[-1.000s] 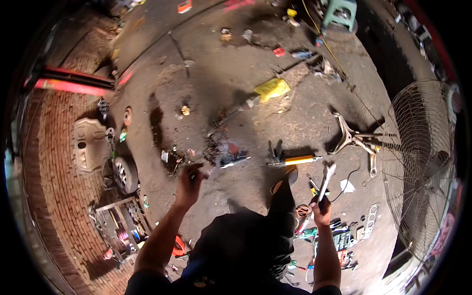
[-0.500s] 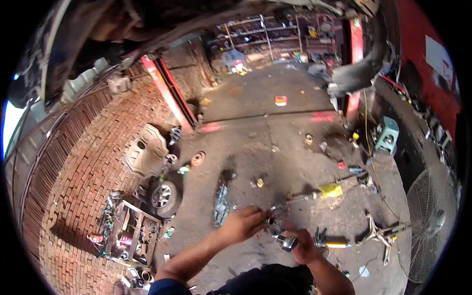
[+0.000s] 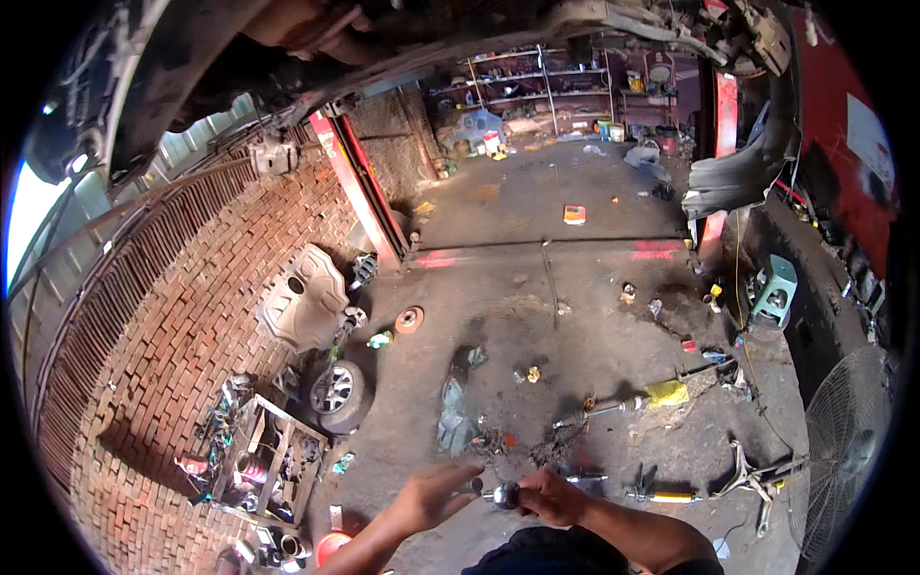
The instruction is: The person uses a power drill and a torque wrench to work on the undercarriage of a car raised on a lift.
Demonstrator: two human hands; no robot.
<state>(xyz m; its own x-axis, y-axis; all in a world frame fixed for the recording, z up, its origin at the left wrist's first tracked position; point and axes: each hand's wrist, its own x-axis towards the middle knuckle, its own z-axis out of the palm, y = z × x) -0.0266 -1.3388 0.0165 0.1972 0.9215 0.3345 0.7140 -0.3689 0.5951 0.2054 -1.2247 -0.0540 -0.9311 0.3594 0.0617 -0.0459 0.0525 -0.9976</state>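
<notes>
My right hand (image 3: 553, 497) is closed around a small metal part with a dark, round, shiny head (image 3: 506, 494). A bright short end of this part points left, toward my other hand. Close beside it, my left hand (image 3: 433, 494) is smeared by motion, with its fingers reaching toward the part. Something small and dark shows at the left fingertips, too blurred to name. Both hands are low in the picture, in front of my body. Beyond them, a long metal shaft (image 3: 613, 410) with a yellow wrapping (image 3: 668, 394) lies on the stained floor.
A vehicle's underside (image 3: 383, 72) hangs overhead between red lift posts (image 3: 359, 192). At left are a wheel (image 3: 337, 393) and a wooden crate of parts (image 3: 273, 460). A yellow-bodied shock absorber (image 3: 666, 496), a metal arm (image 3: 747, 470), a large fan (image 3: 848, 450) and a green stool (image 3: 774, 292) are at right.
The head view has shifted, so the floor and lift appear farther right and lower. My hands sit lower in the picture, and the part in the right hand now points toward the left hand.
</notes>
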